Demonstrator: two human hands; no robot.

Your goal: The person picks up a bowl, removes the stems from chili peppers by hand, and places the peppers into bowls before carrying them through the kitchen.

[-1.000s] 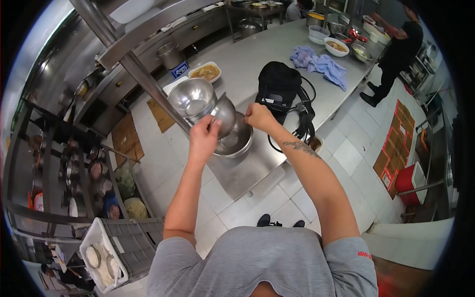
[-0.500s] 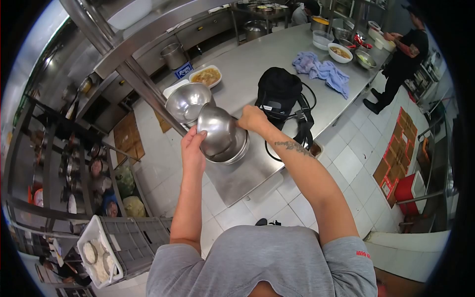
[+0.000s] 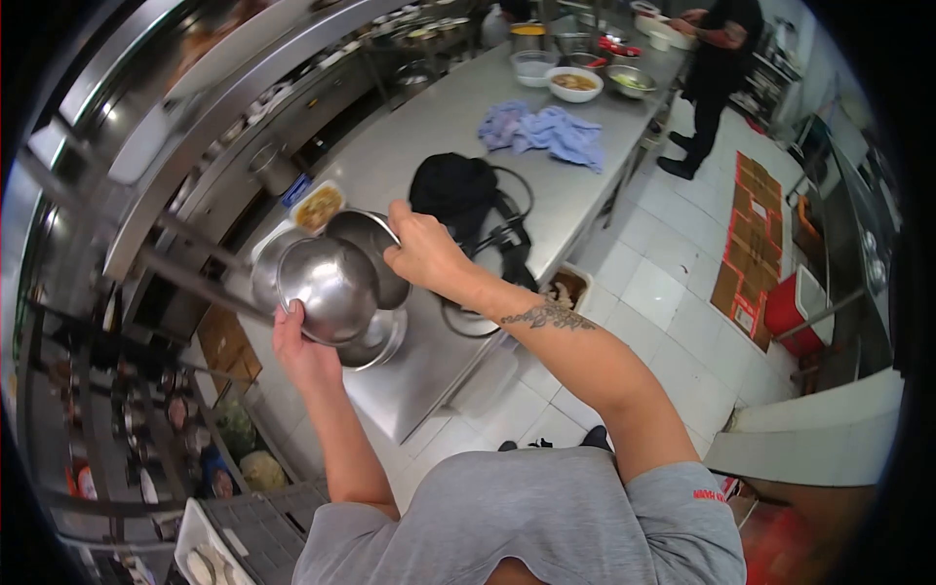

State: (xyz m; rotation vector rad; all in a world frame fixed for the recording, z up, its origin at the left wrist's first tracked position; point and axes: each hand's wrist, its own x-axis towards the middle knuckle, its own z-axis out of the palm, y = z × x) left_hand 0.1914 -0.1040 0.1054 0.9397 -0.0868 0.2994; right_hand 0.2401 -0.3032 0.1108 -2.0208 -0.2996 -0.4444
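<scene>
Left hand (image 3: 310,359) gripping front bowl (image 3: 329,290), low on rim; right hand (image 3: 429,252) clamped on back bowl (image 3: 388,261) at rim. Bowls overlap between hands, front one partly hiding lower bowl (image 3: 390,336) on table (image 3: 398,402).

Above centre, a black bag (image 3: 453,190) blocks room beyond the right hand (image 3: 426,252); the table (image 3: 395,141) at its upper left gives a lane. A metal post (image 3: 205,286) bars centre left.

Commercial kitchen; steel worktable (image 3: 439,122) and food bowls (image 3: 575,97) show it.
</scene>
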